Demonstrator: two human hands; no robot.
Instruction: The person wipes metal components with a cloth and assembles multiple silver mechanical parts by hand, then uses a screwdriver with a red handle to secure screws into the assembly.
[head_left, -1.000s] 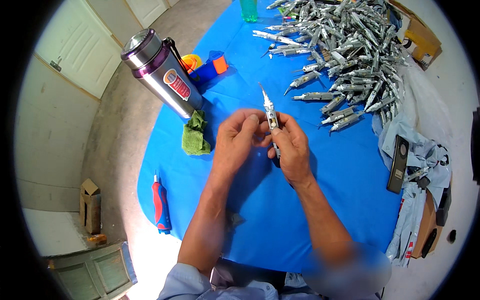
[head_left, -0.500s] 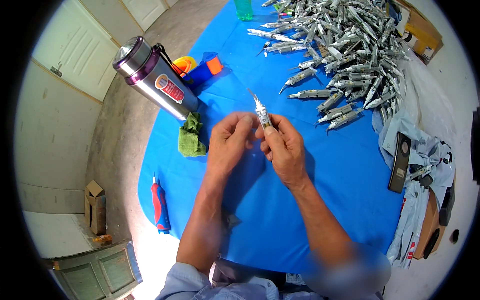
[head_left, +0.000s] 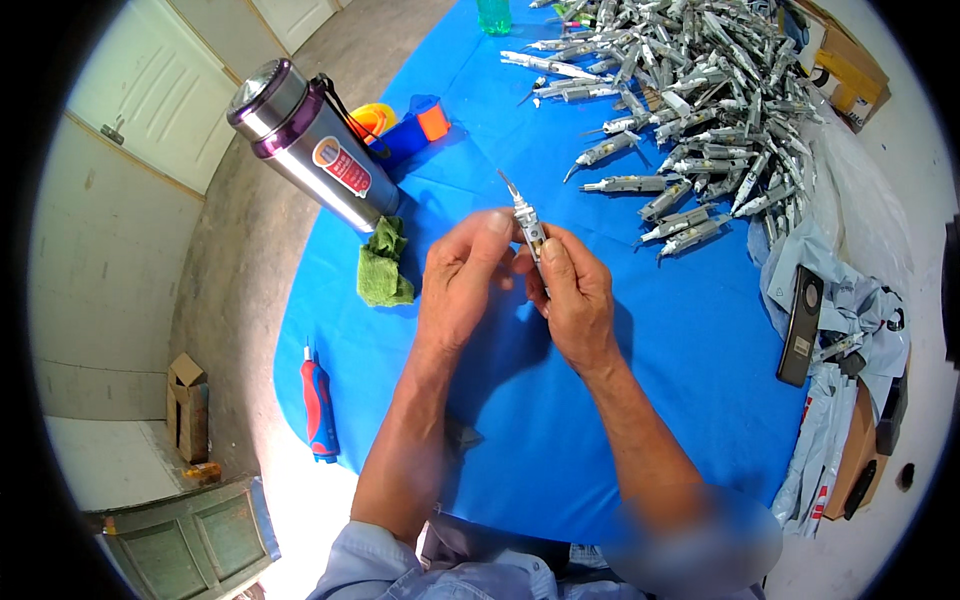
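In my right hand (head_left: 575, 290), thumb and fingers pinch a slim white-and-grey mechanism (head_left: 531, 228) with a thin metal tip, held upright and tilted a little left. A small brass-coloured area shows in its body. My left hand (head_left: 462, 275) is close against the left side of it, its fingers curled and thumb raised, slightly smeared by motion. Whatever lies between the left fingertips is hidden. Both hands are above the blue-covered table (head_left: 560, 430). Beyond them, at the far right, lies a big pile of similar mechanisms (head_left: 715, 120), several of them set apart along its near edge.
At left stand a steel flask (head_left: 325, 160) and a crumpled green cloth (head_left: 384, 268). Behind the flask is a blue-and-orange tape dispenser (head_left: 415, 128). A red-and-blue screwdriver (head_left: 320, 412) lies near the left edge. A dark phone-like slab (head_left: 800, 325) rests on plastic bags (head_left: 850, 290) at right.
My left thumb has risen slightly beside the mechanism. The mechanism has turned a little in my right fingers, so more of its brass-coloured area shows.
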